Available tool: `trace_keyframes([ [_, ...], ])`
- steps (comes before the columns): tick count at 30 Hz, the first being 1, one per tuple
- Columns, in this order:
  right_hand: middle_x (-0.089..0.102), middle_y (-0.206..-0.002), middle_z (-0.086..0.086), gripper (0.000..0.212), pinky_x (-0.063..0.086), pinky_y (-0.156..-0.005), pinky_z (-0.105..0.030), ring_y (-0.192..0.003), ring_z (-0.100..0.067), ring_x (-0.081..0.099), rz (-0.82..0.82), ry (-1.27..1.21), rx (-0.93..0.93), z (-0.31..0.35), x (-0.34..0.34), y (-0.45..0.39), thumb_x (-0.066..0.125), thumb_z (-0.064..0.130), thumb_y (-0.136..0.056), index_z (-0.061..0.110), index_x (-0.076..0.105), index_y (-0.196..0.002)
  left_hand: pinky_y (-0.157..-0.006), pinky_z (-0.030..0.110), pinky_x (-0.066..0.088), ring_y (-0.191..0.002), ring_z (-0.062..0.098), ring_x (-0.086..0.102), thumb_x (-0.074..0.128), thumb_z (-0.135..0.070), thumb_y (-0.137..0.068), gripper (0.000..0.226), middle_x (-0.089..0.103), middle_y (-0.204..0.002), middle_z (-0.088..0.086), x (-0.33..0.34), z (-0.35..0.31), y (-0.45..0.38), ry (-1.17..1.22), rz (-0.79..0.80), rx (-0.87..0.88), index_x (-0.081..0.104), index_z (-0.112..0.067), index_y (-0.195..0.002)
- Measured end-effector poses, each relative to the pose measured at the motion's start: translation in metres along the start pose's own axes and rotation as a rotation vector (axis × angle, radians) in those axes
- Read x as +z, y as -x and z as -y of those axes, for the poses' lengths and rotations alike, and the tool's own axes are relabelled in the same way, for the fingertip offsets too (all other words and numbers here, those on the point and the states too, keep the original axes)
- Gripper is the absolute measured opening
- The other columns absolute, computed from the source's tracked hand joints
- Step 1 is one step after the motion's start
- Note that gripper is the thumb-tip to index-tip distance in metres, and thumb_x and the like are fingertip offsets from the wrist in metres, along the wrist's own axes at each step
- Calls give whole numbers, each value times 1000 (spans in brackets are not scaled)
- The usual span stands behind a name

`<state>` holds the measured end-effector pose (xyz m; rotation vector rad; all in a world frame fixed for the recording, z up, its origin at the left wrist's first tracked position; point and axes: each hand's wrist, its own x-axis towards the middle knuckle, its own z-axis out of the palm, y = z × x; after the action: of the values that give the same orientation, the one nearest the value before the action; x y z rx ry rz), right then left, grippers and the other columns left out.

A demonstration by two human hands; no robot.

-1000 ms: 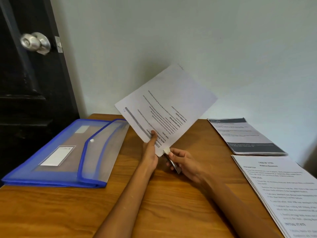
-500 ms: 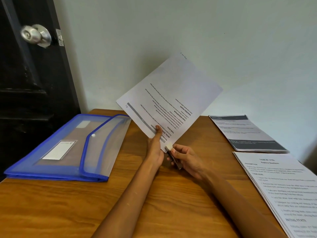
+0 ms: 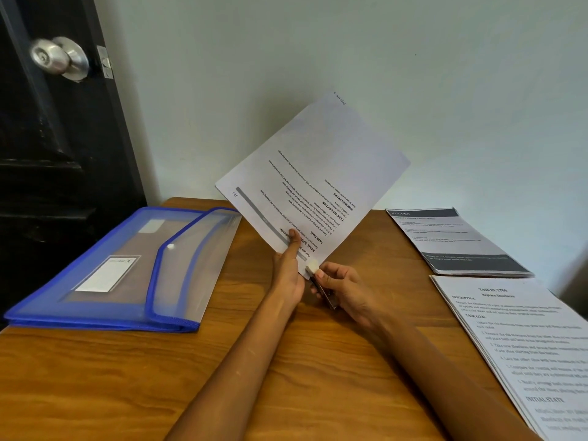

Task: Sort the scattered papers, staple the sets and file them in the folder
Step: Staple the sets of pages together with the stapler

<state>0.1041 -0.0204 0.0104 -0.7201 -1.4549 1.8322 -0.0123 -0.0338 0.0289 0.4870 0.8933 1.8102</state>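
My left hand (image 3: 288, 272) pinches the lower edge of a printed paper set (image 3: 315, 183), thumb on the front, holding it tilted up above the table. My right hand (image 3: 342, 289) grips a small stapler (image 3: 321, 283) whose pale tip sits on the set's lowest corner. A blue translucent snap folder (image 3: 111, 275) lies shut on the left of the table. Two more paper sets lie on the right: one with dark bands (image 3: 455, 241) at the back, one white text set (image 3: 521, 345) nearer me.
The wooden table (image 3: 127, 377) stands against a pale wall. A black door with a metal knob (image 3: 59, 58) is at the far left, beside the folder.
The held set stays pinched between both hands, stapler at the same corner; it has tipped slightly more upright. The view shifted a little.
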Motion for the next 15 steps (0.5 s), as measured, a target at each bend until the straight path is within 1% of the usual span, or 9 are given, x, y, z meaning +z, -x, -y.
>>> trace_keyframes([
  [4, 67, -81, -4, 17, 50, -61, -21, -67, -11, 60, -68, -1, -15, -5, 3, -2, 56, 7, -88, 5, 64, -103, -55, 25, 57, -81, 19, 61, 48, -30, -94, 41, 63, -92, 5, 0, 1, -1, 25, 5, 0, 46, -10, -130],
  [8, 67, -84, -4, 16, 51, -59, -20, -66, -11, 60, -130, -39, -10, -8, 4, -4, 56, 2, -88, 6, 64, -101, -52, 26, 56, -81, 21, 61, 49, -31, -94, 45, 63, -93, 6, 1, 2, 0, 50, 9, -7, 45, -8, -132],
  [11, 68, -92, -5, 16, 52, -63, -20, -68, -12, 60, -162, -7, -20, -8, 3, -6, 57, 3, -88, 8, 65, -100, -54, 27, 56, -81, 20, 61, 48, -31, -93, 43, 63, -93, 5, 1, 3, 1, 50, 20, -19, 46, -10, -132],
  [13, 69, -89, -4, 15, 52, -64, -21, -68, -11, 61, -144, 30, 0, -5, 2, -6, 59, 6, -87, 10, 66, -100, -56, 29, 55, -81, 19, 61, 48, -31, -94, 42, 63, -93, 5, 0, 1, -1, 48, 24, -29, 47, -11, -130],
  [15, 69, -87, -3, 16, 52, -65, -23, -70, -11, 63, -78, 75, 19, 0, -1, -7, 60, 10, -87, 11, 66, -102, -60, 32, 54, -82, 19, 61, 48, -30, -94, 39, 63, -93, 4, -3, -3, -4, 62, 14, -22, 48, -12, -129],
])
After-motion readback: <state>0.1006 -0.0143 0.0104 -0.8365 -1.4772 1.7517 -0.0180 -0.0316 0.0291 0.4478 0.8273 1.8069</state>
